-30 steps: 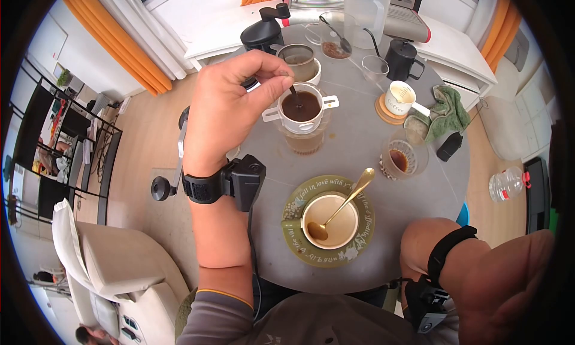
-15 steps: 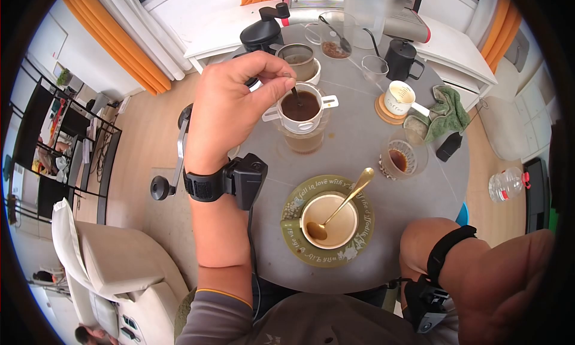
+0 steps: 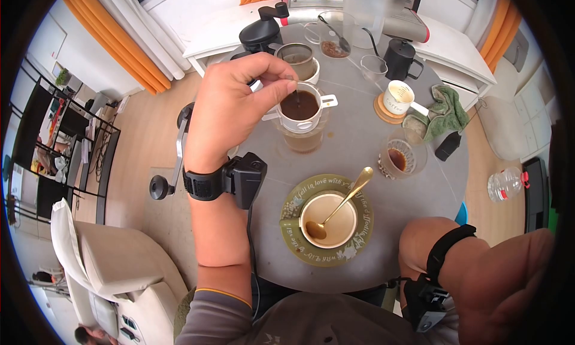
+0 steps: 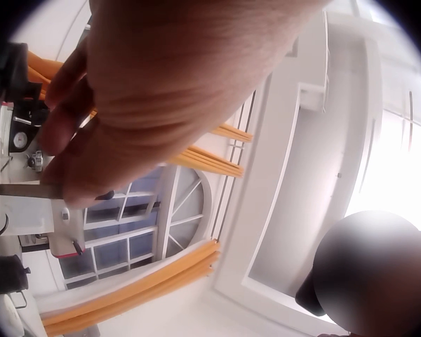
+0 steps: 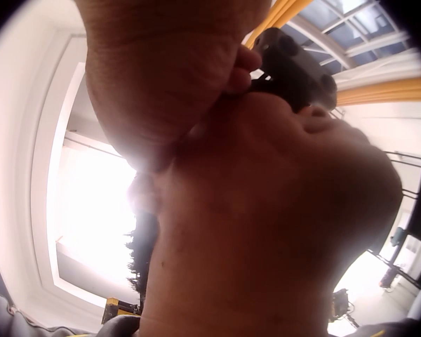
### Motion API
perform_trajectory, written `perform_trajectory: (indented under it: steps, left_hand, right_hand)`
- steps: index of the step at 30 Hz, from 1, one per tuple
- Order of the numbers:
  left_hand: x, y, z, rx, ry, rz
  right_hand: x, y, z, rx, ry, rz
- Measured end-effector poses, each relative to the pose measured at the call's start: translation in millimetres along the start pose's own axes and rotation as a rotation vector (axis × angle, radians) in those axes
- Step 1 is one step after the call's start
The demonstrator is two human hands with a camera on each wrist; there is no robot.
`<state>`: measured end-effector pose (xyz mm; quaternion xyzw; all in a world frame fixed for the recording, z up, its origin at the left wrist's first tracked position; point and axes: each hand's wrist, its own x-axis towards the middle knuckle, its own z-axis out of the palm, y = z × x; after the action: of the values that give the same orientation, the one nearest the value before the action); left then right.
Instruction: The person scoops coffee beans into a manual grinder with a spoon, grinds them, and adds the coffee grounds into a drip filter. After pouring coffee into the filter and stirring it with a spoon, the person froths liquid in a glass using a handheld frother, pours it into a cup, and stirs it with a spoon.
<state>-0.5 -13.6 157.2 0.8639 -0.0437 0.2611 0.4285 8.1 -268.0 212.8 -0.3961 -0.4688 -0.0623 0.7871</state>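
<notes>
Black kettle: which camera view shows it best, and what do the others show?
The head view: the black kettle stands on the table, spout, lid and handle in sight. The left wrist view catches it only at its left edge; the right wrist view does not show it.

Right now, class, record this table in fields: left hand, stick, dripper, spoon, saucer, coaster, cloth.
left hand: pinching a thin stick
stick: lower end in dark liquid
dripper: white, over a glass
spoon: gold, leaning in a cup
saucer: green, lettered, under the cup
coaster: wooden, under a white mug
cloth: green, crumpled
</notes>
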Motion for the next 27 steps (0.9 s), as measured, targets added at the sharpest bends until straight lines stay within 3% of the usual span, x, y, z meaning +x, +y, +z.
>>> perform_trajectory:
  steps: [4,13,15,16,18,23,27]
  left_hand:
    - [-0.9,0.4,-3.4,-0.020,-0.061,0.045]
    - [-0.2,0.1,2.1,-0.013,-0.081,-0.024]
    - [0.2,-1.5,6.1,-0.070,-0.121,0.015]
    - [0.5,0.2,6.9,-0.069,-0.116,0.013]
    - [0.5,4.7,8.0,-0.107,-0.158,-0.041]
    - [-0.3,-0.6,6.2,-0.061,-0.166,-0.005]
    - [-0.6,-1.9,3.2,-0.028,-0.172,-0.018]
  right_hand:
    - [2.2,5.5,-6.4,-0.075,-0.004,0.028]
    - [35.6,32.6,-28.6,-0.235,0.074,0.135]
    - [32.8,54.8,-31.4,-0.800,-0.295,0.041]
    - [31.0,63.7,-30.3,-0.797,-0.300,0.040]
    - [27.8,78.9,-25.1,-0.947,-0.558,0.120]
    - [22.6,104.1,-21.5,-0.933,-0.609,0.042]
    - [22.4,113.4,-22.0,-0.838,-0.576,0.171]
